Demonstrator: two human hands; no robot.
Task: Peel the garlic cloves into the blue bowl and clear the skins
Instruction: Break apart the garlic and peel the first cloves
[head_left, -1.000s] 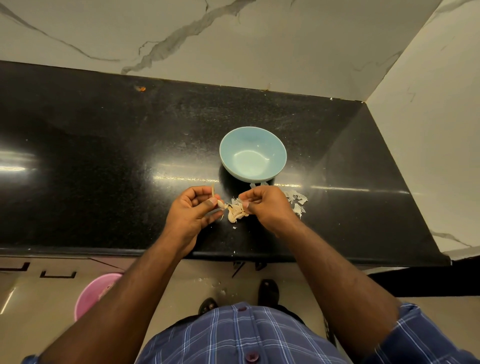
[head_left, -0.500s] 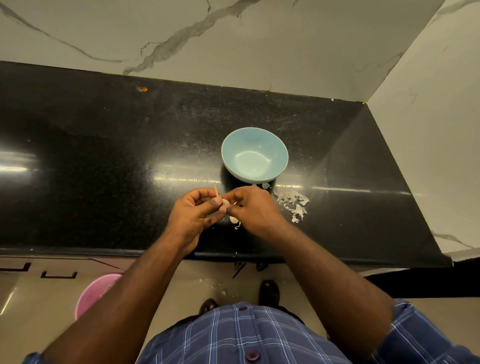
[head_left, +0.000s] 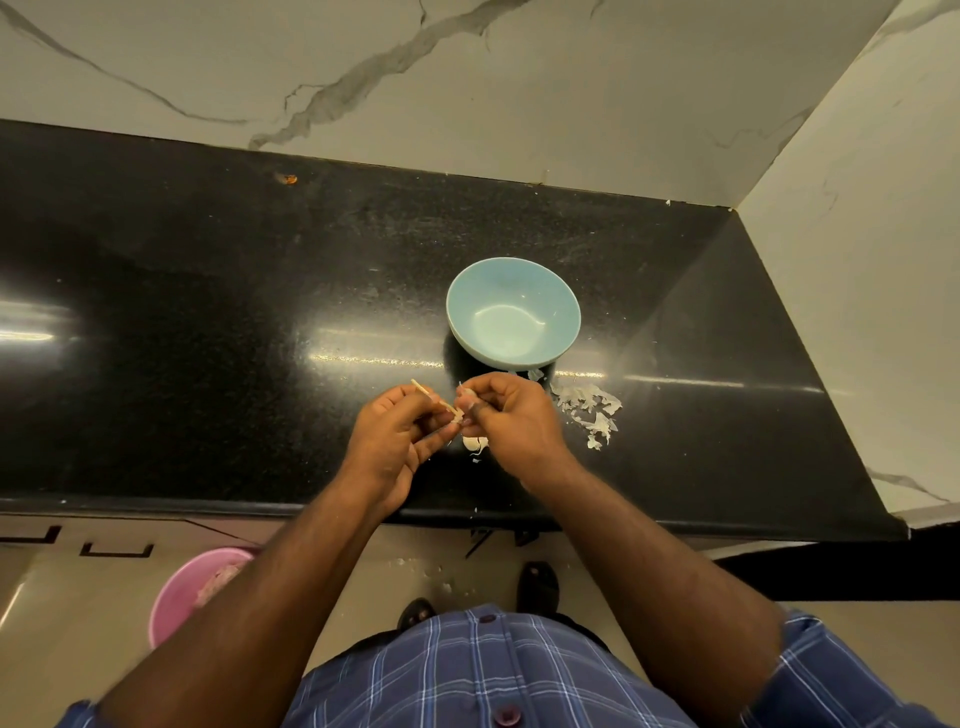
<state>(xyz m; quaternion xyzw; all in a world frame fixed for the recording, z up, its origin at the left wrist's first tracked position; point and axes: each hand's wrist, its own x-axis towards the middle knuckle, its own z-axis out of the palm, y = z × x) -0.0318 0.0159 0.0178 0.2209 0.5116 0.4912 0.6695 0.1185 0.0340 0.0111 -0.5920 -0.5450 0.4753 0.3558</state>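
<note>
Pale garlic clove (head_left: 466, 396) lifted higher since earlier, both hands (head_left: 457, 421) pinching

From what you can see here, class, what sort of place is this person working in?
Most likely a home kitchen: a polished black stone counter set against marble-look wall tiles, with a blue bowl and garlic skins on it.

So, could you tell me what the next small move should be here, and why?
Probably keep pulling the skin off the garlic clove pinched between the left hand and right hand, then drop it into the blue bowl, which looks empty. Loose skins already lie on the counter, so clearing can wait.
</note>
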